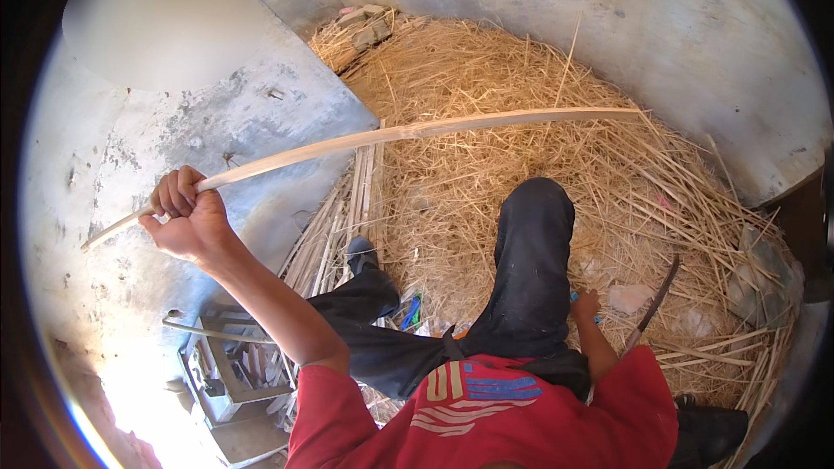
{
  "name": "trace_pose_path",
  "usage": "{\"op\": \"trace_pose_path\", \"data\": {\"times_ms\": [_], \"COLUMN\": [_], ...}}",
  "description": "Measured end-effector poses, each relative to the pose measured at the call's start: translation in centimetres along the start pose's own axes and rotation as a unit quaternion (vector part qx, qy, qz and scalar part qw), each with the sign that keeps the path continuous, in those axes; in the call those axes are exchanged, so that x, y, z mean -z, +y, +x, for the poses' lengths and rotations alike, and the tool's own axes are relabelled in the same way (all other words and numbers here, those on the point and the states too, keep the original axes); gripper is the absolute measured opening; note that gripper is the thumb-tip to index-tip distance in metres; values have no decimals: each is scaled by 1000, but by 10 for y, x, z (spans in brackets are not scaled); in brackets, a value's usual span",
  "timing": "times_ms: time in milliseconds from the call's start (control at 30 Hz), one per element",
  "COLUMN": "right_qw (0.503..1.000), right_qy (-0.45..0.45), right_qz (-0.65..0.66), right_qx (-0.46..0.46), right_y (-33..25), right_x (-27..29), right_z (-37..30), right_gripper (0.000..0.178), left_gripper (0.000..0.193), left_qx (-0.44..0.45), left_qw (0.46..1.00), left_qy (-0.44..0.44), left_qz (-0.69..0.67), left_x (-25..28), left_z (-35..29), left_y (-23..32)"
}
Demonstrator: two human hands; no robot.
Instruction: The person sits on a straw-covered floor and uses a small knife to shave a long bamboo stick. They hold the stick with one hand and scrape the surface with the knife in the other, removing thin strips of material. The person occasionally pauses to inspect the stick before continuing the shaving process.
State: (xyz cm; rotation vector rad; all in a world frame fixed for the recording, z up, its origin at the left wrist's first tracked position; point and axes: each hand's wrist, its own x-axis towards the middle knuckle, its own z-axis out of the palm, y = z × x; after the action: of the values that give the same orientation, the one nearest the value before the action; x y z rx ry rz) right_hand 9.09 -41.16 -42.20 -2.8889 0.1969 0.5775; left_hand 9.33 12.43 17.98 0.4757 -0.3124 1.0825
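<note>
My left hand (pixel 187 208) is raised at the left, its fingers wrapped round a long pale bamboo strip (pixel 417 129). The strip's short end sticks out past the fist; its long end stretches right across the straw, bowed in this wide view. My right hand (pixel 586 304) is low beside my right thigh, with a small blue spot at its fingers and another at the wrist. Its fingers are too small and partly hidden to tell whether they hold anything. Close to my right forearm is a dark, slightly curved blade (pixel 660 293), its lower end running toward my sleeve.
Straw-like shavings (pixel 486 69) cover the floor, with loose strips (pixel 738 200) at right. More long strips (pixel 367 200) lie near my left foot. A wooden frame (pixel 230 365) stands lower left. Worn walls (pixel 678 26) enclose the space. Bricks (pixel 369 33) sit at the back.
</note>
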Motion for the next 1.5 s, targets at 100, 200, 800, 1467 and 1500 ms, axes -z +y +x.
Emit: {"op": "trace_pose_path", "data": {"times_ms": [100, 200, 800, 1467, 1500], "right_qw": [999, 998, 803, 609, 609], "right_qy": [15, 59, 424, -1, -6], "right_qz": [-28, -15, 379, 573, 574], "right_qx": [17, 30, 179, 548, 548], "right_y": [1, 7, -153, -427, -426], "right_x": [-32, -46, 326, 469, 471], "right_z": [19, 28, 9, -108, -105], "right_gripper": [27, 23, 41, 30, 30], "left_gripper": [56, 56, 59, 58, 58], "left_qx": [-10, -24, -76, 260, 270], "left_qw": [1000, 1000, 983, 832, 831], "left_qy": [7, 13, 167, -171, -170], "left_qz": [6, 12, 17, 460, 455], "left_x": [-3, 0, 42, -16, -12], "left_z": [2, 0, -18, 7, 5], "left_y": [-3, -4, -42, -83, -88]}}
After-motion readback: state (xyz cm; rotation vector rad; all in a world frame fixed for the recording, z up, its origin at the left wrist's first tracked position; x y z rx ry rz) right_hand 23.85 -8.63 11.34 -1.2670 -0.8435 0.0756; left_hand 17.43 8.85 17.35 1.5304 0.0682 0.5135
